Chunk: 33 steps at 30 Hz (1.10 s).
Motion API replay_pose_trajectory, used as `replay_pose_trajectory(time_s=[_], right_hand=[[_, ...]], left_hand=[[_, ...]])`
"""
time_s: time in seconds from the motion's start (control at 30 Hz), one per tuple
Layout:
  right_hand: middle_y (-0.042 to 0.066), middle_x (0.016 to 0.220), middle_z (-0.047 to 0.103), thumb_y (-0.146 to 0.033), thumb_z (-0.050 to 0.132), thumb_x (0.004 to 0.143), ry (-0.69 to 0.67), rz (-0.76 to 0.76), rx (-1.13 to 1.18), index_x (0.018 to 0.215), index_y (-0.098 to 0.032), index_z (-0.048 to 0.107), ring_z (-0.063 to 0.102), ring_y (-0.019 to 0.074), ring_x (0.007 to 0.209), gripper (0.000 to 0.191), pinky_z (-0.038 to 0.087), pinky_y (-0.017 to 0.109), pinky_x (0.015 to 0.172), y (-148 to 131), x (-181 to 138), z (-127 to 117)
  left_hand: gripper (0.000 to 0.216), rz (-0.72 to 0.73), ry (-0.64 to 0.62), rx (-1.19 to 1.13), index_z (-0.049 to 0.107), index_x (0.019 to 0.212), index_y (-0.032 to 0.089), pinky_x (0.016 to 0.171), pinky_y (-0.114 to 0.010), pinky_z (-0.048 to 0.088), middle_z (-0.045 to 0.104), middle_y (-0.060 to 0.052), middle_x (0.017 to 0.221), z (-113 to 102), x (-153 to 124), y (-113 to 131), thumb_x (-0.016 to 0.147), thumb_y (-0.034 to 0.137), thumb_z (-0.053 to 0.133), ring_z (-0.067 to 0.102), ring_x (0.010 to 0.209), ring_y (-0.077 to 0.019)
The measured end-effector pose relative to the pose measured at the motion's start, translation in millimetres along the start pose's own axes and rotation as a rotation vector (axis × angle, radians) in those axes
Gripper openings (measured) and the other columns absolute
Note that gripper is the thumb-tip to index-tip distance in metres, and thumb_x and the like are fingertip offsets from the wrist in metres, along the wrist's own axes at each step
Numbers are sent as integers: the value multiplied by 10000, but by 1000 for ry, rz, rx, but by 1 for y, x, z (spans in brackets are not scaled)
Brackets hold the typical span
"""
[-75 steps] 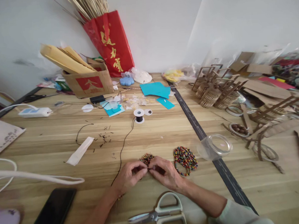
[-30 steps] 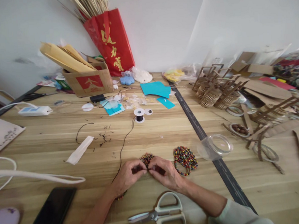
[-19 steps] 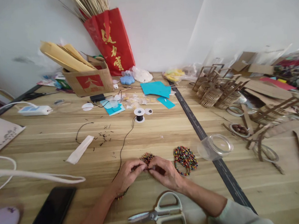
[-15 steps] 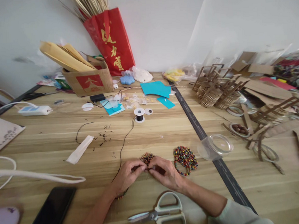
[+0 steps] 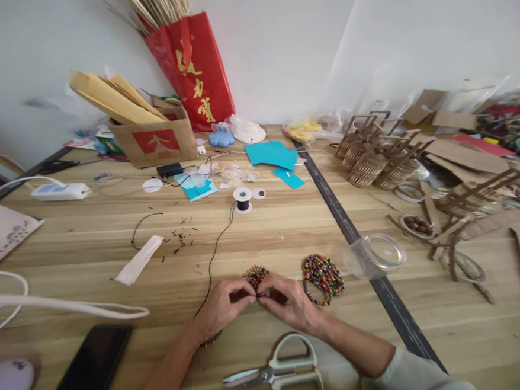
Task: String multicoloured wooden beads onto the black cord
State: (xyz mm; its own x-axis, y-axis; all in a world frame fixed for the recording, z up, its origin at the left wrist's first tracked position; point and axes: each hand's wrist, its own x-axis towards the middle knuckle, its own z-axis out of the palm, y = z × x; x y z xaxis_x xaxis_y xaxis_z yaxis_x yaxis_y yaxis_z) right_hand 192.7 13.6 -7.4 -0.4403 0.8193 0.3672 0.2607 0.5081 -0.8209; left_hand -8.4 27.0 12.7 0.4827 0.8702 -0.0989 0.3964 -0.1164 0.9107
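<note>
My left hand (image 5: 221, 309) and my right hand (image 5: 286, 302) meet fingertip to fingertip low on the wooden table (image 5: 289, 228). Both are pinched shut on a thin black cord (image 5: 211, 261) that runs up to a small white spool (image 5: 242, 200). Just behind my fingers lies a small heap of coloured beads (image 5: 255, 274). To the right of my right hand sits a pile of multicoloured bead bracelets (image 5: 322, 275). Whether a bead is between my fingertips is hidden.
Scissors (image 5: 279, 375) lie just below my hands. A black phone (image 5: 88, 376) and a white cable (image 5: 63, 307) are at left. A clear plastic cup (image 5: 373, 255) lies on its side at right, beside brown cardboard cut-outs (image 5: 373, 154). A cardboard box (image 5: 153, 143) and red bag (image 5: 193, 72) stand at the back.
Hardly anything differs; my fingertips stay pinched together on the cord in the same spot, with only tiny shifts.
</note>
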Motion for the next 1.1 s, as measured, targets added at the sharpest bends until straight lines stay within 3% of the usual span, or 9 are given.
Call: replay_pose_trajectory(time_s=[0.23, 0.5, 0.9, 1.1], right_hand=[[56, 786, 661, -248, 516, 969, 6, -21, 9, 902, -167, 638, 622, 156, 717, 161, 501, 247, 658, 0, 0, -2], [81, 864, 626, -214, 492, 990, 4, -147, 20, 916, -175, 614, 597, 166, 810, 148, 511, 270, 718, -4, 2, -5], [78, 868, 628, -229, 504, 990, 16, -141, -6, 957, -180, 633, 614, 167, 810, 142, 525, 272, 705, -4, 2, -3], [75, 841, 632, -254, 513, 986, 2, -118, -16, 927, -181, 633, 611, 172, 789, 152, 519, 280, 685, -2, 2, -2]], left_hand=[[178, -1, 12, -16, 691, 754, 152, 744, -263, 433, 697, -35, 777, 0, -1, 0, 816, 303, 619, 608, 765, -185], [346, -32, 44, -159, 711, 822, 152, 774, -263, 458, 716, -51, 828, -2, -1, -3, 909, 405, 491, 633, 823, -195], [210, -50, -12, -144, 734, 893, 161, 728, -252, 464, 731, -33, 845, 0, -3, -8, 795, 332, 661, 628, 792, -185], [136, -47, 49, -79, 732, 771, 164, 716, -262, 447, 713, -17, 751, 2, -2, -7, 777, 286, 670, 607, 740, -180]])
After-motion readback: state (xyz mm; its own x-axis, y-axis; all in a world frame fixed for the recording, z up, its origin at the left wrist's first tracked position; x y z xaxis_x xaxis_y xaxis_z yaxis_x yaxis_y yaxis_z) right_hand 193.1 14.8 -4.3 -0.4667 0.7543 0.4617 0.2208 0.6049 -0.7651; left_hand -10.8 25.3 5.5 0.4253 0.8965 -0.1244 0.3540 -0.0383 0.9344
